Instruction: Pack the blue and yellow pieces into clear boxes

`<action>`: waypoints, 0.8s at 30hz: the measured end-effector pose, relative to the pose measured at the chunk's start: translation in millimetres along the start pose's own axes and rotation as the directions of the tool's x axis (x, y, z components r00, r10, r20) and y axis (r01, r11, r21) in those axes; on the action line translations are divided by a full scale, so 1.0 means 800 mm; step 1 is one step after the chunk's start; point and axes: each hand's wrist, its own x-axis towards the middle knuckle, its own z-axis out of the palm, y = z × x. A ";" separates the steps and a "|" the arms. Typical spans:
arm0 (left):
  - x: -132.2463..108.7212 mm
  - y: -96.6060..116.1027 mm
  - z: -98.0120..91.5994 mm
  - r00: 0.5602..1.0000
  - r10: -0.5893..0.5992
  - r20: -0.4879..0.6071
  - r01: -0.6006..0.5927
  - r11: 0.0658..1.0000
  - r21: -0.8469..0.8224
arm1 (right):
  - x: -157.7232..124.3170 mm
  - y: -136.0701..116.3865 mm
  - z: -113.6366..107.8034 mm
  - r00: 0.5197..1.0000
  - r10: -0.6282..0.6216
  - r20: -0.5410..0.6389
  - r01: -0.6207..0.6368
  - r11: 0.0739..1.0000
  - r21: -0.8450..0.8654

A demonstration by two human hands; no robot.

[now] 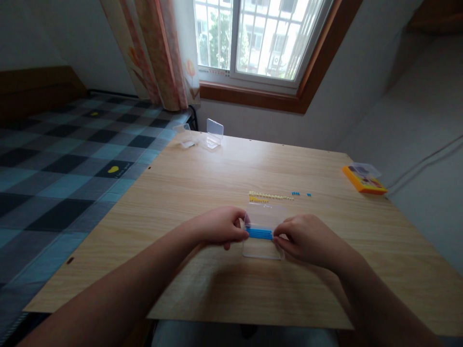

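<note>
A clear plastic box [263,251] lies open on the table with its lid tilted up at the back. Several thin blue sticks [259,233] lie side by side across it. My left hand [226,225] is closed at their left end, its fingertips by the box's left edge. At the right end, my right hand [302,236] pinches the sticks between thumb and finger. Just behind the lid, rows of small cream pieces [271,195] and yellow pieces [257,199] line the tabletop. Small blue pieces [295,193] sit to their right.
Two open clear boxes [214,132] stand at the table's far left corner. A yellow-orange box [365,182] with a clear lid rests near the right edge. Left of the wooden table [181,183] is a bed with a checked cover [65,178].
</note>
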 end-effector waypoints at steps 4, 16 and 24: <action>0.001 0.000 0.002 1.000 0.003 -0.005 -0.003 1.000 0.021 | 0.002 -0.007 0.002 0.999 0.036 0.010 -0.035 0.999 -0.033; -0.048 0.054 0.010 0.957 0.155 -0.245 0.049 0.745 0.665 | 0.002 -0.013 0.006 0.997 0.077 0.009 -0.076 0.995 -0.057; -0.023 0.040 0.064 0.953 0.300 -0.037 -0.161 0.608 0.777 | 0.002 -0.019 0.003 0.993 0.102 0.054 -0.097 0.991 -0.088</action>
